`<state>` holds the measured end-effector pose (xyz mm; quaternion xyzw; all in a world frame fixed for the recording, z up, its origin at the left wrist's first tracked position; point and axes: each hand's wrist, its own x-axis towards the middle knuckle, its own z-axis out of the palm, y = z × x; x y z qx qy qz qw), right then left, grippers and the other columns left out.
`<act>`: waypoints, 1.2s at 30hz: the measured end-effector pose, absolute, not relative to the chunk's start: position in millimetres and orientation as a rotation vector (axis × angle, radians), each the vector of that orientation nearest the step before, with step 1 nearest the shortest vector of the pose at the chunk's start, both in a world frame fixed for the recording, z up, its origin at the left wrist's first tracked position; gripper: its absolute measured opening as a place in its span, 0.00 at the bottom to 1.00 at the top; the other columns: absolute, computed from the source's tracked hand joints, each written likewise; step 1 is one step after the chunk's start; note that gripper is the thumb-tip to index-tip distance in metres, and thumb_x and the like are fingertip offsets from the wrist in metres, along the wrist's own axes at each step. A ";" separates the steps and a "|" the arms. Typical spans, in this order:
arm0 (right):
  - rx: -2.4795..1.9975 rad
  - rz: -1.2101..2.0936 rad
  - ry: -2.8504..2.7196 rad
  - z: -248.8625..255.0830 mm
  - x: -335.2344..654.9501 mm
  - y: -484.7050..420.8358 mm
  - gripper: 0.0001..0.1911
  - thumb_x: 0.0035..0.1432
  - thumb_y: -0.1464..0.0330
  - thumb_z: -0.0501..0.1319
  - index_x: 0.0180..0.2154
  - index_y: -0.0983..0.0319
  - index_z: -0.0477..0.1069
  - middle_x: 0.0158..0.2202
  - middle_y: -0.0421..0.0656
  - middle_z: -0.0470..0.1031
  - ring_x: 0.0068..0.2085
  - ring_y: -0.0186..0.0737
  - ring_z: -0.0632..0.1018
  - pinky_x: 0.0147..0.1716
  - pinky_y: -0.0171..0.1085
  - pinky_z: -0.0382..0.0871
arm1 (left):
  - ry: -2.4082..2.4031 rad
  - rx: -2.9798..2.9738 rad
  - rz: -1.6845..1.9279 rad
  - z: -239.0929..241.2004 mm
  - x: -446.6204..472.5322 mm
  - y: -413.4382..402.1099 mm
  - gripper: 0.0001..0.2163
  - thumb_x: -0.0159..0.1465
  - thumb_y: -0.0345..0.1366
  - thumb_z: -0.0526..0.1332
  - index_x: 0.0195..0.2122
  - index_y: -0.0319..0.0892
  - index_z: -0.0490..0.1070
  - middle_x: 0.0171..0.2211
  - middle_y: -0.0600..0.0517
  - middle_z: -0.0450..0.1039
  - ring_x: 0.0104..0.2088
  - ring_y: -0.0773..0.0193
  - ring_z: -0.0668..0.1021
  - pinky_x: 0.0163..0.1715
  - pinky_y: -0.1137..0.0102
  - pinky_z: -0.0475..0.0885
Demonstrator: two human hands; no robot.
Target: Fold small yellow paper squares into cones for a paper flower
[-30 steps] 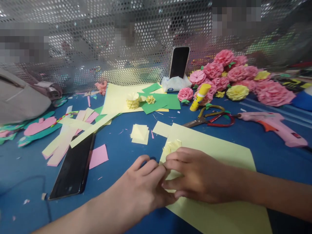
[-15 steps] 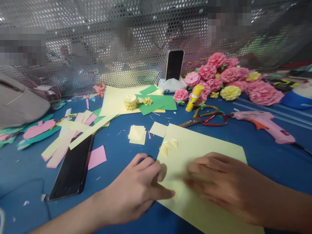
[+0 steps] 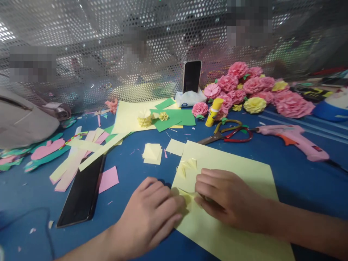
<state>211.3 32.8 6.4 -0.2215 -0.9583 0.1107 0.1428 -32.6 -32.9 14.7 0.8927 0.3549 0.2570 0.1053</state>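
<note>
Between my hands is a small piece of yellow paper [image 3: 187, 197], low over a large pale yellow sheet [image 3: 239, 174]. My left hand [image 3: 154, 214] has its fingers closed on the left side of that piece, its fingertips partly hidden. From the other side, my right hand [image 3: 228, 199] pinches the piece's right end, with its fingers curled. Just above them, small folded yellow paper pieces [image 3: 187, 165] lie on the sheet. A stack of yellow paper squares [image 3: 152, 153] and a single pale rectangle [image 3: 175, 147] rest to the upper left.
Scissors [image 3: 212, 138], a glue stick [image 3: 214, 113] and a pink glue gun [image 3: 295, 139] lie beyond the sheet. Pink paper flowers [image 3: 228, 83] are piled behind. Left are a dark phone [image 3: 81, 195] and paper strips [image 3: 70, 163]. A perforated metal panel [image 3: 108, 65] bounds the back.
My right hand has moved left toward my left hand and closed on the small yellow paper. My left hand's fingers have come together on it. The view has shifted slightly.
</note>
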 end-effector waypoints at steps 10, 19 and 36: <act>-0.579 0.763 -2.705 14.7 219.5 42.7 0.09 0.67 0.66 0.59 0.33 0.61 0.68 0.28 0.37 0.70 0.32 0.36 0.67 0.39 0.38 0.58 | 1.042 2.879 0.819 1.8 -26.2 -35.2 0.12 0.73 0.34 0.52 0.46 0.40 0.75 0.42 0.49 0.78 0.39 0.61 0.75 0.47 0.63 0.63; -0.487 0.867 -2.729 14.3 217.8 52.5 0.11 0.67 0.67 0.61 0.30 0.61 0.68 0.26 0.36 0.69 0.31 0.34 0.66 0.39 0.36 0.58 | 1.083 2.953 0.918 0.4 -20.3 -35.5 0.11 0.71 0.34 0.55 0.46 0.43 0.78 0.28 0.53 0.74 0.32 0.63 0.74 0.45 0.65 0.66; -0.654 0.730 -2.543 9.0 214.4 41.0 0.10 0.63 0.74 0.59 0.29 0.61 0.61 0.26 0.35 0.62 0.29 0.32 0.63 0.32 0.34 0.55 | 1.110 2.937 0.916 -1.1 -21.5 -35.5 0.11 0.72 0.34 0.56 0.47 0.41 0.77 0.43 0.52 0.80 0.46 0.64 0.78 0.63 0.64 0.56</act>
